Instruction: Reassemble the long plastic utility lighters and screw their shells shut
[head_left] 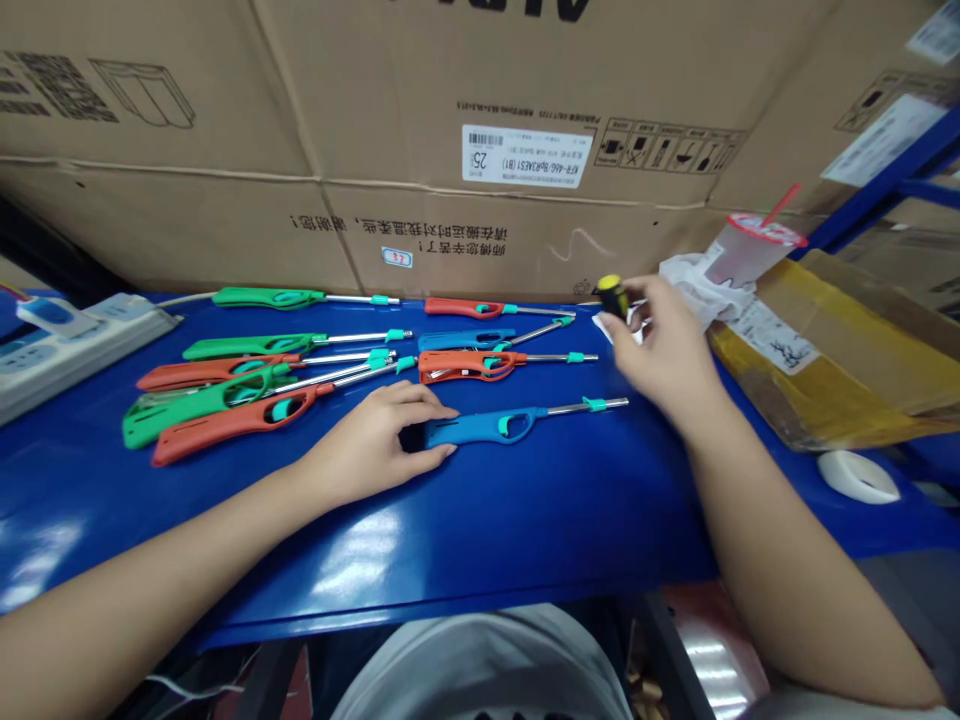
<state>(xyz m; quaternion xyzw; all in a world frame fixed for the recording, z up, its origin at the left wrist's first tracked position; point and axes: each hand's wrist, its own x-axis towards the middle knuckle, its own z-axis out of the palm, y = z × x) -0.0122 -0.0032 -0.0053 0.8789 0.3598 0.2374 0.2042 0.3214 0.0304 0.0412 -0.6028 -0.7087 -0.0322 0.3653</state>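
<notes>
My left hand [390, 430] is closed on the rear end of a blue gas lighter [480, 427], which lies on the table with its metal tube pointing right. Between the fingers of my right hand [664, 345] is a screwdriver [613, 297] with a black and yellow handle; I cannot make out its tip. Behind the blue lighter lie an orange lighter [469, 366], another blue lighter [469, 339] and a red lighter [461, 308]. To the left, several green and orange lighters lie close together, among them a green lighter [195, 407] and an orange lighter [232, 428].
A large cardboard box [405, 210] stands along the back of the blue table [525, 530]. On the left is a white power strip [82, 350]. At right are a lidded cup [750, 250] with a straw, taped cardboard [840, 400] and a white tape roll [857, 476].
</notes>
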